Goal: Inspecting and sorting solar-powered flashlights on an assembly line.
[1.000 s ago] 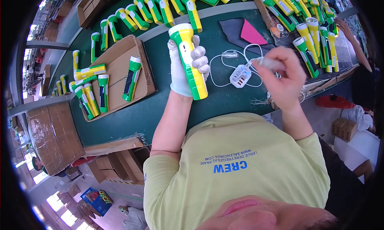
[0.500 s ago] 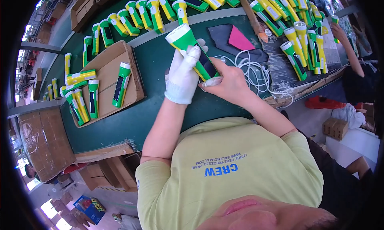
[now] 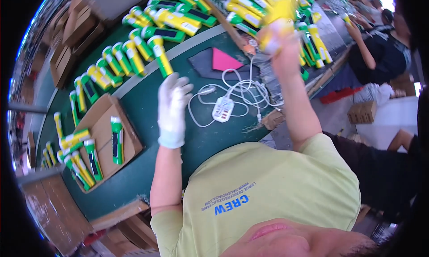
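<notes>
My left hand (image 3: 173, 109), in a white glove, reaches over the green table. Its slightly parted fingertips are at the tail of a yellow-and-green flashlight (image 3: 159, 55), the nearest of a row; whether they touch it I cannot tell. My bare right hand (image 3: 286, 49) stretches over the pile at the right, smeared by motion. It is closed on a yellow flashlight (image 3: 280, 11), also blurred. Around it lie several green-and-yellow flashlights (image 3: 243, 11), some showing dark panels.
A shallow cardboard tray (image 3: 127, 136) with several flashlights stands at the left. A white power strip (image 3: 222, 109) with tangled cable lies mid-table, beside a dark cloth (image 3: 199, 64) and a pink piece (image 3: 225, 59). Another person's arm (image 3: 363, 44) works at the far right.
The flashlight that both hands held in front of me has left that spot. My right hand has swung to the right-hand pile; my left has let go and moved toward the row. The view has shifted.
</notes>
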`<state>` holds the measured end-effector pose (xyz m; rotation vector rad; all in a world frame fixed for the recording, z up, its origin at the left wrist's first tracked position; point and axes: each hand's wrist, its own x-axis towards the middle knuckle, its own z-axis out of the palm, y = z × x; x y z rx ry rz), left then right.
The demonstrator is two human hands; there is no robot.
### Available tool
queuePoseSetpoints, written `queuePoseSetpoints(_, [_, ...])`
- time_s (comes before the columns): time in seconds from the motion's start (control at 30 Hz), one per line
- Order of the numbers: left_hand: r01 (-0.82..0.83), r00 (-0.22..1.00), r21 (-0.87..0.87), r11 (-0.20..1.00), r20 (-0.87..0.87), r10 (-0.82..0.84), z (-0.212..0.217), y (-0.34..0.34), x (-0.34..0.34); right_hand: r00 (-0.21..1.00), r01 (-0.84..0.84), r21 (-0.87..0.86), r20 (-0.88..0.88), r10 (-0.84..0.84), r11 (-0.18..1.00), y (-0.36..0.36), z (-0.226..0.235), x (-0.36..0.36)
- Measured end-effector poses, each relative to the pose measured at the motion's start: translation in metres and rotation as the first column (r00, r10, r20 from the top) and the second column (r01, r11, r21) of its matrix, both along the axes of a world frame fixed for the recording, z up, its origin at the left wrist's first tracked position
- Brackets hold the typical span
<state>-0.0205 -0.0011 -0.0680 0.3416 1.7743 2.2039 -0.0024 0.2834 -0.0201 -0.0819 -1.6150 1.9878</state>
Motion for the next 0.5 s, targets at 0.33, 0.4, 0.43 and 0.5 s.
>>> queuePoseSetpoints(0.33, [-0.443, 0.777, -0.669, 0.597, -0.619, -0.117, -0.04, -0.007, -0.059, 0.497, -0.034, 0.987, 0.151, -0.854, 0.155, 0.185, -0.022, 0.025])
queuePoseSetpoints(0.4, [-0.586, 0.669, -0.683, 0.437, -0.712, -0.215, -0.044, -0.001, -0.079, 0.435, -0.135, 0.983, 0.169, -0.885, 0.121, 0.185, -0.026, 0.033])
queuePoseSetpoints(0.43, [-0.601, 0.689, -0.7, 0.385, -0.698, -0.193, -0.05, 0.007, -0.09, 0.378, -0.153, 0.972, 0.223, -0.898, 0.177, 0.186, -0.026, 0.034])
queuePoseSetpoints(0.5, [-0.547, 0.787, -0.783, 0.295, -0.602, -0.138, -0.053, 0.023, -0.108, 0.392, -0.067, 0.98, 0.198, -0.899, 0.186, 0.196, -0.038, 0.041])
